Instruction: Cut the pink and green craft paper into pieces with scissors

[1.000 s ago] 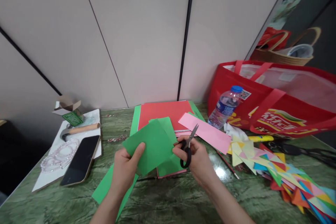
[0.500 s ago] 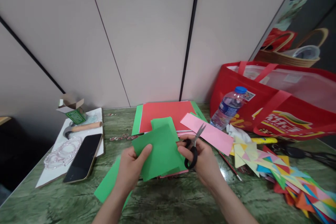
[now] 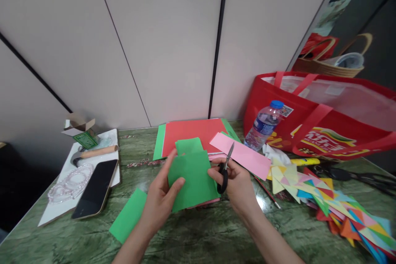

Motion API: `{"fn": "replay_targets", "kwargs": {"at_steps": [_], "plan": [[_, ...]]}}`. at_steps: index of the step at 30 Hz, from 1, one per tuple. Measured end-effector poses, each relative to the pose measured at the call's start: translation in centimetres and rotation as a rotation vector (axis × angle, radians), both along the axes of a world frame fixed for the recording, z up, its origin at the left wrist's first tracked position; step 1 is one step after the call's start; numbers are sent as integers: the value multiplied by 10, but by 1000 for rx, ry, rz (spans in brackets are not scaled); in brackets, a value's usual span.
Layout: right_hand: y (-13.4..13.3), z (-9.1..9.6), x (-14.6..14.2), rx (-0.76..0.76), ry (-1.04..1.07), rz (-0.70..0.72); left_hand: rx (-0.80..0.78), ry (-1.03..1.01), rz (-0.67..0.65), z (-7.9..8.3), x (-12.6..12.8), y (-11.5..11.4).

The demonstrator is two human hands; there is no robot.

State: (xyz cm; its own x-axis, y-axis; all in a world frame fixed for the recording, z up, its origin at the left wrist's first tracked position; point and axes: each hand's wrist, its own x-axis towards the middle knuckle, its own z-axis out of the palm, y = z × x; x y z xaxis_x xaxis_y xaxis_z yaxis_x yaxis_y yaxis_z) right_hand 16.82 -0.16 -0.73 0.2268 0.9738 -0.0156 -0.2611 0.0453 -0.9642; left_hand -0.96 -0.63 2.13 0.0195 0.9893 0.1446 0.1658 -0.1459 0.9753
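Note:
A square of green paper [image 3: 193, 181] is gripped by my left hand [image 3: 162, 189], thumb on top and fingers behind its left edge. My right hand [image 3: 236, 183] has black-handled scissors [image 3: 225, 173] in it, blades pointing up and away from me; its thumb and fingertips also touch the paper's right edge. Behind the square lies another green piece [image 3: 189, 146], partly covered. A green strip [image 3: 130, 214] rests on the table left of my left forearm. Pink paper strips [image 3: 244, 156] lie just beyond the scissors.
Red sheets [image 3: 194, 132] over green ones lie against the wall. On the right stand a water bottle [image 3: 262, 126] and a red bag [image 3: 278, 132], with folded colored paper pieces [image 3: 337, 202] in front. A phone [image 3: 96, 189], small hammer [image 3: 95, 153] and open box [image 3: 85, 136] are at left.
The green paper has turned straighter, and my left fingers have spread behind its edge. The scissors now look narrower and more upright, their blades closer together. The view has shifted slightly.

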Motion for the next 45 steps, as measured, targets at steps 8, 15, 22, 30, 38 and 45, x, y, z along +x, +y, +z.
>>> {"fn": "replay_targets", "kwargs": {"at_steps": [8,15,22,30,38,45], "plan": [[-1,4,0,-21,-10,58,-114,129,-83,-2,-11,5],[-4,5,-4,-2,-13,116,-122,-129,47,1,-25,7],[-7,5,-5,22,44,101,-61,-74,92,1,-26,4],[-10,10,-6,26,-33,41,-111,-153,-65,-5,-20,3],[-15,20,-4,6,0,273,-95,-97,-20,3,-29,2],[-23,27,-6,-30,43,643,-51,-124,89,11,-39,-1]]}}
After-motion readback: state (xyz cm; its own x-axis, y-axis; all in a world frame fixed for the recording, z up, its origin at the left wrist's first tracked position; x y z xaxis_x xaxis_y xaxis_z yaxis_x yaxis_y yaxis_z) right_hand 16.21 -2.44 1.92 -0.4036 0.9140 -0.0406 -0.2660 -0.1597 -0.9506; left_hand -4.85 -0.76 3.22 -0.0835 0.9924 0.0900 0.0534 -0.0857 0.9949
